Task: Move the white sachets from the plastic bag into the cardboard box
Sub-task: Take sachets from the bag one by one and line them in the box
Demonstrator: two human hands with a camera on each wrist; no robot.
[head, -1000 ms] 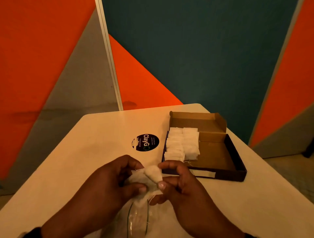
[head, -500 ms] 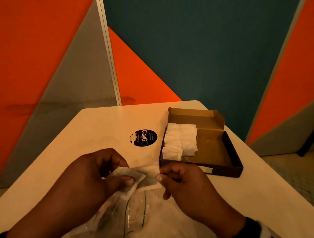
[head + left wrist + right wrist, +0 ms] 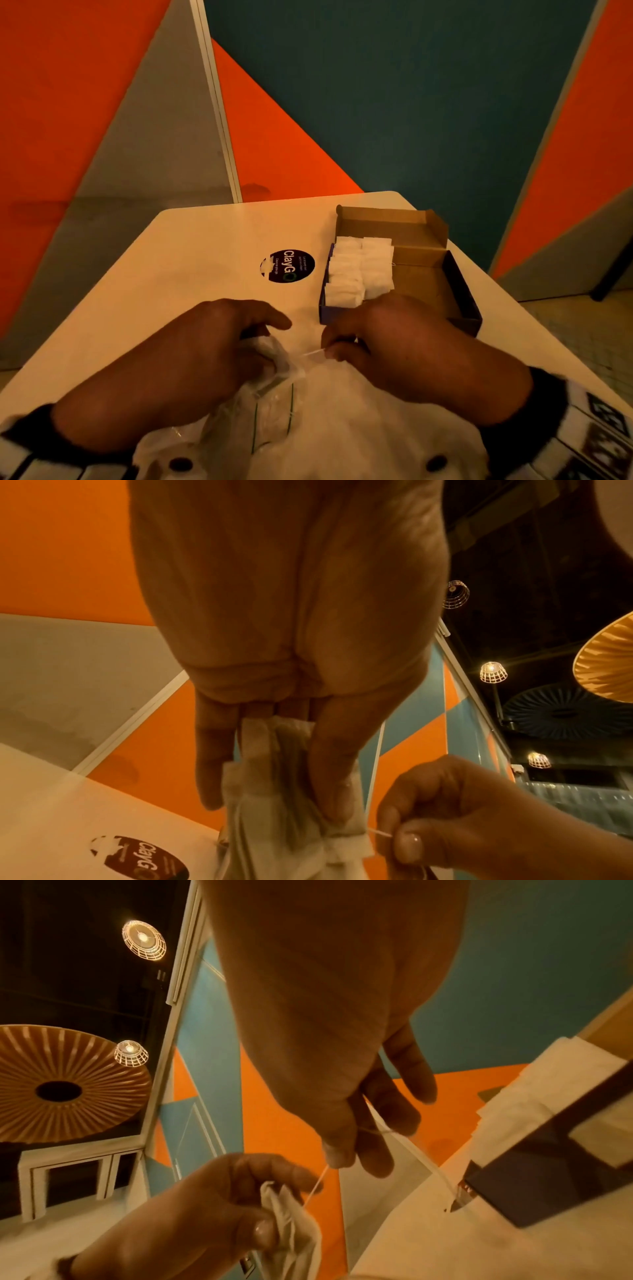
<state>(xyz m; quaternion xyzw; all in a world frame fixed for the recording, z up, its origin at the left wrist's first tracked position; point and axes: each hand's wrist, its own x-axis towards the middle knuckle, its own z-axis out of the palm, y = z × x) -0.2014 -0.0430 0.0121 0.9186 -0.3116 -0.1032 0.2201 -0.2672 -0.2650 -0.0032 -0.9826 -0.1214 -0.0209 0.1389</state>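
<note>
Two hands are low in the head view. The left hand (image 3: pixel 209 346) squeezes a bunch of white sachets (image 3: pixel 274 359) over the plastic bag (image 3: pixel 274 421) at the bottom — the right hand (image 3: pixel 394 339) pinches a thin string (image 3: pixel 313 353). The cardboard box (image 3: pixel 428 291), right of middle, holds rows of sachets.

In the left wrist view, thumb and fingers (image 3: pixel 214 756) curl round the bunch in the middle.

In the right wrist view, the string (image 3: pixel 316 1183) runs tight — the box's dark wall (image 3: pixel 548 1175) is at the right.
</note>
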